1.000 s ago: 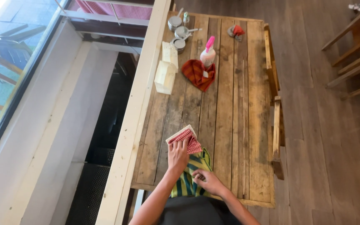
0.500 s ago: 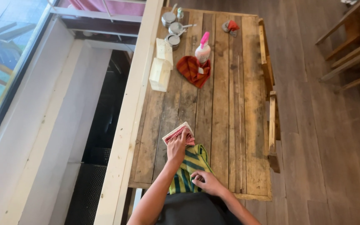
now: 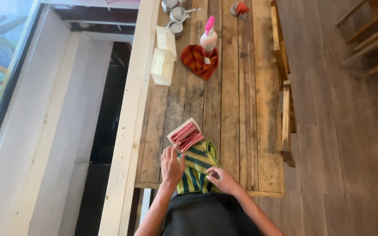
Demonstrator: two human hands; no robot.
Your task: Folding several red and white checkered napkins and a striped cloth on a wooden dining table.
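1. The bench (image 3: 237, 109) is a long top of rough wooden planks running away from the person, with a pale beam along its left edge and a wooden rail on its right.
2. A yellow and green striped cloth (image 3: 197, 168) lies at the near end of the bench, just in front of the person, partly folded. It looks soft, light and limp, so it would likely sag if lifted by one point; an edge or corner, taken on both sides, seems the best place to hold it.
3. The left hand (image 3: 171, 165) lies flat on the left part of the striped cloth, fingers spread and pointing away, pinching nothing.
4. The right hand (image 3: 222, 178) rests on the cloth's right edge, its fingers curled in and seemingly pinching the hem, though the grip is too small to be sure of.
5. A red checked cloth (image 3: 187, 136), folded small, sits on a pale flat board just beyond the striped cloth, touching or overlapping its far corner.
6. At the far end, well apart from the hands, lie a red-orange cloth (image 3: 200, 61), a spray bottle (image 3: 208, 37) with a pink head on it, a pale box (image 3: 162, 65) by the beam, and some metal tins (image 3: 176, 17).
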